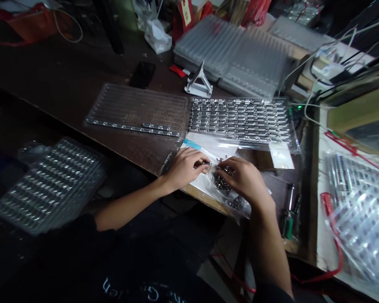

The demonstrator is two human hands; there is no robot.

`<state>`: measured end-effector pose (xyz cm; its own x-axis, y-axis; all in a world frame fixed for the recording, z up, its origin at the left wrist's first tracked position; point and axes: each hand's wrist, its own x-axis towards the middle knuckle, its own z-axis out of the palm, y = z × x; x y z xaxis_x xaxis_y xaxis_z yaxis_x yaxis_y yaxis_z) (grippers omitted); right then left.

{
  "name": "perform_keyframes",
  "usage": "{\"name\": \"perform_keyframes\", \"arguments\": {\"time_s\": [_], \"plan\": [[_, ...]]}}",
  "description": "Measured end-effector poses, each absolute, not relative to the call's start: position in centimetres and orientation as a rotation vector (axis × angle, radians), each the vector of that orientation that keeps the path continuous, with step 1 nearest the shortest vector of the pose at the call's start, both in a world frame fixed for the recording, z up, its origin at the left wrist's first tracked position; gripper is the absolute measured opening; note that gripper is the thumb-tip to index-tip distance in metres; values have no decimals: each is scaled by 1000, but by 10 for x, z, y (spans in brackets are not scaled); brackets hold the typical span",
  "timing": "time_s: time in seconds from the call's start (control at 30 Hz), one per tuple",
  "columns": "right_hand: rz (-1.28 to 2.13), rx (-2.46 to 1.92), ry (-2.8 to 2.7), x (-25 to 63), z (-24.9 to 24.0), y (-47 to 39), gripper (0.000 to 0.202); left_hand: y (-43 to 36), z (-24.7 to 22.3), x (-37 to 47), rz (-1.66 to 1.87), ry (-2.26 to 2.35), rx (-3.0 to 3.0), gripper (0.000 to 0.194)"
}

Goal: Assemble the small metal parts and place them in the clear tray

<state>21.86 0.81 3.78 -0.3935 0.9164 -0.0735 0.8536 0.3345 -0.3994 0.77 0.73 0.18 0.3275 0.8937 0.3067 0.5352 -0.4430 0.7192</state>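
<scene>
My left hand (185,167) is closed in a pinch on a small shiny metal part (206,163). Facing it, my right hand (240,174) has its fingers curled together over a pile of small metal pieces (221,183) on a clear plastic bag; whatever sits between its fingertips is too small to name. Beyond my hands lies a clear tray (240,120) filled with rows of metal parts. Left of that is another clear tray (139,107), with parts only along its near edge.
Stacked clear trays (208,44) and a metal stand (199,82) are at the back. A dark phone (142,75) lies behind the left tray. A green-handled screwdriver (288,223) is at right. Filled trays stand lower left (47,185), and wrapped trays (363,219) far right.
</scene>
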Motion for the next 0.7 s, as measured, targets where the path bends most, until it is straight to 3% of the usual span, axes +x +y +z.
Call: {"name": "perform_keyframes", "arguments": {"time_s": [0.13,0.5,0.7], "plan": [[586,-1676,-2547,216,35,5,12,8,-4,13,924,1289,2105,6],[607,-1494,-2338,220,35,3,28,10,-12,14,859,1298,2138,7],[604,-1446,-2178,223,29,9,19,10,-10,14,876,1269,2135,7]]}}
